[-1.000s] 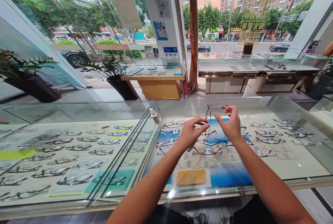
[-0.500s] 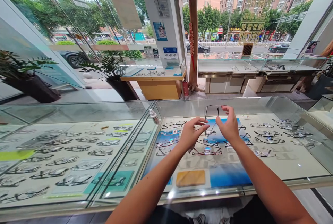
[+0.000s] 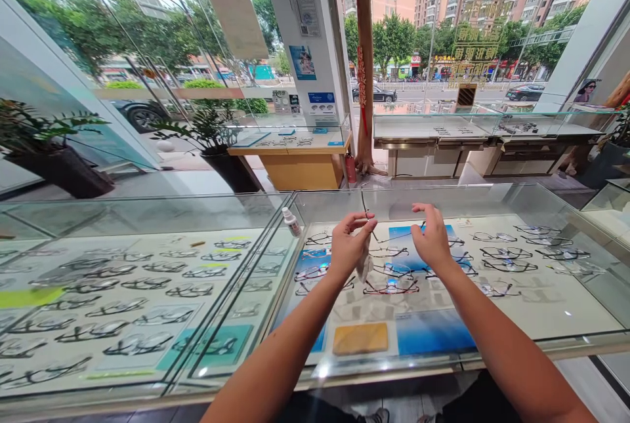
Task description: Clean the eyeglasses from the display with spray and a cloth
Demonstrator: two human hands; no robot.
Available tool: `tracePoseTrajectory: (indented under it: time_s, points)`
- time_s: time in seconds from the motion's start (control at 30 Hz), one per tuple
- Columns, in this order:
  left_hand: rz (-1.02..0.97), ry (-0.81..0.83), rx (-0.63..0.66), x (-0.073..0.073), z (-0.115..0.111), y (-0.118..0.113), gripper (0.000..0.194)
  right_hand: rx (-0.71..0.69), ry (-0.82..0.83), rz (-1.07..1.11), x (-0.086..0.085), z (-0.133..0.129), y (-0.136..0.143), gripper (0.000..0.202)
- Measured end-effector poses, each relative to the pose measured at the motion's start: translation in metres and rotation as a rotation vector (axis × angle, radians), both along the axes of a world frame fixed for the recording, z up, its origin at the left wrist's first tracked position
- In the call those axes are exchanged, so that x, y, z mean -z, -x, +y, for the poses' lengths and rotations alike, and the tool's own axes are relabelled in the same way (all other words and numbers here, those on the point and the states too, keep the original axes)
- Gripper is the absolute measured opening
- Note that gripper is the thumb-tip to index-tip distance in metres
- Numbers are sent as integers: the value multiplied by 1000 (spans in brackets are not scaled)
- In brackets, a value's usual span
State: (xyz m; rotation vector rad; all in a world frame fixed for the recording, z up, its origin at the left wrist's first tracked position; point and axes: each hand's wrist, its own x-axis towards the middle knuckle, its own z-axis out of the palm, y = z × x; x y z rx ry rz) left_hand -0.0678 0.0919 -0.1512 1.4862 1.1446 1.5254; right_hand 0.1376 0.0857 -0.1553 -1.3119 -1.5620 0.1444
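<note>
My left hand (image 3: 350, 246) pinches a pair of thin-framed eyeglasses (image 3: 365, 204) between thumb and fingers, above the glass counter. One dark temple arm points up from the fingertips; a thin dark line runs right toward my other hand. A crumpled pale cloth (image 3: 363, 265) hangs under the left palm. My right hand (image 3: 433, 236) is raised opposite, thumb and index finger curved and apart. A dark tip shows in the gap between them; whether they touch it is unclear. The lenses are hard to make out against the display.
Beneath my hands a glass display case (image 3: 339, 308) holds rows of eyeglasses (image 3: 506, 253) on white and blue boards. A small white spray bottle (image 3: 291, 221) stands near the case divider. An orange-yellow pad (image 3: 361, 338) lies at the front. Another eyeglass case (image 3: 98, 279) adjoins at left.
The eyeglasses have turned and moved left and down with my left hand. My right hand stays almost in place, its fingers now farther from the left hand. The cloth shows more.
</note>
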Motion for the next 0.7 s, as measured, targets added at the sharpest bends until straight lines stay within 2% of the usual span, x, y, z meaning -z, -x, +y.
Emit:
tracePoseTrajectory:
  time_s: [0.1,0.2,0.27,0.4,0.53,0.7]
  points:
    - [18,-49,-11,-1,0,1,35,-7,3,-4,-3,-1,0,34]
    - [57,-144,38,1,-2,0,32,-58,-44,-7,-9,-5,2,27]
    - [98,-204,67,2,-3,-2,30,-179,-28,34,-12,-9,6,23]
    - [164,-277,132,2,-6,-4,29,-414,113,226,-10,-15,17,27]
    - [140,-240,185,1,-11,-7,28,-459,175,382,-4,-15,24,29]
    - [155,-165,190,4,-14,-10,40,-476,209,442,-5,-16,27,30]
